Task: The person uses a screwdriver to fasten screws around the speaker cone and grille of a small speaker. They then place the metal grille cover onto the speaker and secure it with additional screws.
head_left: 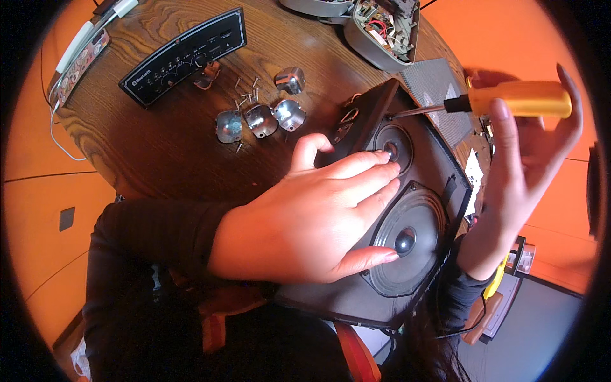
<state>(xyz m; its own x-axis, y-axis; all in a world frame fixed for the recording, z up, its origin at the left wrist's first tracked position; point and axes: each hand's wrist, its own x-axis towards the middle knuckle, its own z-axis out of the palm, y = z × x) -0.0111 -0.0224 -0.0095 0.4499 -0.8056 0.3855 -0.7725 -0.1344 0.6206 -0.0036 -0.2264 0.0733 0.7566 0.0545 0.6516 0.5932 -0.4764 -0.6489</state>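
My left hand [289, 226] lies palm down across the black speaker box [429, 162], three fingers stretched out close together with their tips over the small round cone [400, 135], the little finger crooked away from them, and the thumb spread wide onto the large cone [423, 213], whose ridged rim circles a smooth, glossy dome. The box is dark and straight-edged, slanting across the wooden table just in front of me. My right hand [533, 162] grips the screwdriver [522, 100] by its smooth, rounded yellow handle, thumb pressed along the near side and another finger curving up past the butt end; the remaining fingers are partly hidden behind it. Its slim metal shaft runs from a black collar to the box's upper corner, though I can't tell whether the tip sits in a screw. Beyond my left hand, shiny curved metal corner caps [261, 121] lie in a loose cluster, with thin screws [246, 95] scattered among them on the brown grain of the table [178, 28]. Farther off stand a flat black control panel [184, 58] and a rounded grey casing [380, 38] full of tangled wires; a finely perforated grey grille [428, 79] rests beside the speaker.
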